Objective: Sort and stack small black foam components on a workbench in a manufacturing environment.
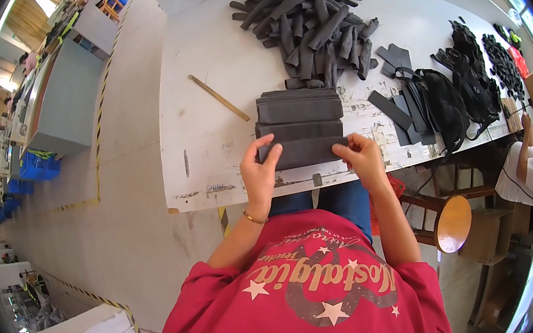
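A dark grey fabric strip (305, 153) lies across the near edge of a layered stack of similar strips (299, 109) on the white table. My left hand (260, 168) pinches the strip's left end between thumb and fingers. At the opposite end, my right hand (362, 154) grips the strip, its thumb on top and the other fingers curled beneath. The stacked strips overlap in rows reaching away from me. Just beyond them rises a loose heap of rolled dark fabric pieces (312, 20).
A wooden stick (218, 97) lies left of the stack on the white table (212, 153). To the right are flat dark strips (398, 112), black strapped items (447, 103) and a round-topped stool (453, 224). A person in a white shirt (527, 173) sits at far right.
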A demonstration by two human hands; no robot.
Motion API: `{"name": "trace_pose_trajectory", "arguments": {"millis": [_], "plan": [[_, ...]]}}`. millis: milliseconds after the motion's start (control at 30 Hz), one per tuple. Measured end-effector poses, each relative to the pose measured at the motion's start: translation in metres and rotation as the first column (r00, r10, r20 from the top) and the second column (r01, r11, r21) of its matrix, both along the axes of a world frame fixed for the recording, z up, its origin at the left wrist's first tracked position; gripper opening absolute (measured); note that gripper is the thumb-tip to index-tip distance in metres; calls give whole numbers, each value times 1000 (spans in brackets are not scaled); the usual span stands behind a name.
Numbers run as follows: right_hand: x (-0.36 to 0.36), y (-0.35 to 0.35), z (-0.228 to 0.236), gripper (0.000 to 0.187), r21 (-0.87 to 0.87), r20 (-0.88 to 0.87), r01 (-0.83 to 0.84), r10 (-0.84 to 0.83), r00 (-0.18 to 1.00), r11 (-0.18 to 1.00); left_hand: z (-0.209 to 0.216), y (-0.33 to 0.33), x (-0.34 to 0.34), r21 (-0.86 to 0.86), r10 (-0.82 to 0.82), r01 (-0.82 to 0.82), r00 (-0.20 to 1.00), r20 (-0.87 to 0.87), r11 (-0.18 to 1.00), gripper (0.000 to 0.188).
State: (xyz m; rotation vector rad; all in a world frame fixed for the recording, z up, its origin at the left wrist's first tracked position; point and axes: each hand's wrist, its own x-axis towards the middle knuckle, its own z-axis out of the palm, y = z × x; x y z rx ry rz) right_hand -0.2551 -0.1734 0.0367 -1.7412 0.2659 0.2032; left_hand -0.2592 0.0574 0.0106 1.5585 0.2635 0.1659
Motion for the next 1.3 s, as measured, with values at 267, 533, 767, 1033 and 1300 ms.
{"name": "trace_pose_trajectory", "arguments": {"millis": [267,533,767,1033,1300], "plan": [[-4,14,-50,43,-347,200,200,-136,970,916,-38,-7,-2,401,80,-199,952,295,895,31],[4,-19,-50,48,-408,203,229,-157,967,884,-16,-4,12,413,159,-367,875,457,834,27],[61,-122,-62,26,-830,492,422,125,861,364,17,-18,181,449,-236,50,898,370,892,6],[80,-144,-84,26,-994,50,94,513,857,-62,-38,-76,303,830,-351,298,927,-134,471,36],[83,-144,-77,2,-992,118,81,550,827,91,-29,-45,312,137,-358,381,919,-168,914,20]]}}
